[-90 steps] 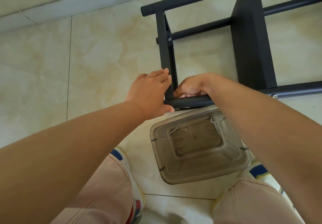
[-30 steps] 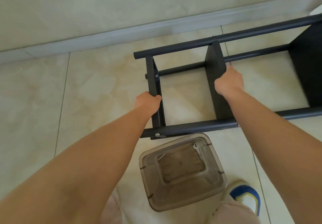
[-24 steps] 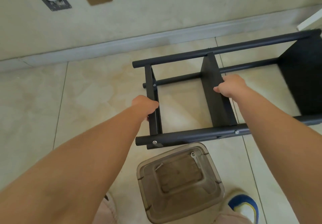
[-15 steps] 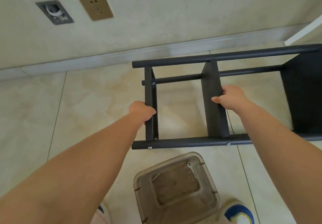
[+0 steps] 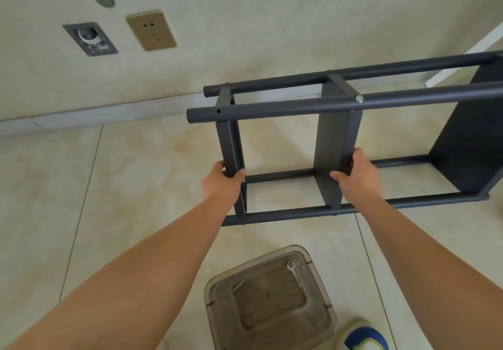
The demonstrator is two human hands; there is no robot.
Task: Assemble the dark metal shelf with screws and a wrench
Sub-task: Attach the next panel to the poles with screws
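Note:
The dark metal shelf (image 5: 285, 109) lies lengthwise on the tiled floor, its four round tubes running left to right. My left hand (image 5: 221, 183) grips the flat end crossbar (image 5: 227, 145) near its lower part. My right hand (image 5: 356, 177) grips the edge of the middle shelf panel (image 5: 330, 132). A silver screw head (image 5: 359, 99) shows on the near top tube above that panel. An empty screw hole (image 5: 218, 110) sits near that tube's left end. A small wrench (image 5: 290, 266) and a loose screw (image 5: 239, 285) lie in the clear plastic box (image 5: 272, 330) below.
The wall stands close behind, with a gold socket plate (image 5: 151, 31), an open grey wall box (image 5: 89, 38) and a skirting board (image 5: 109, 113). A white bar (image 5: 468, 56) leans at the far right. My blue and white shoe (image 5: 363, 336) is beside the box.
Three seconds ago both hands were at the shelf's near left corner. They moved to the crossbar and middle panel, and the shelf has since rolled over, bringing a tube with an empty hole on top.

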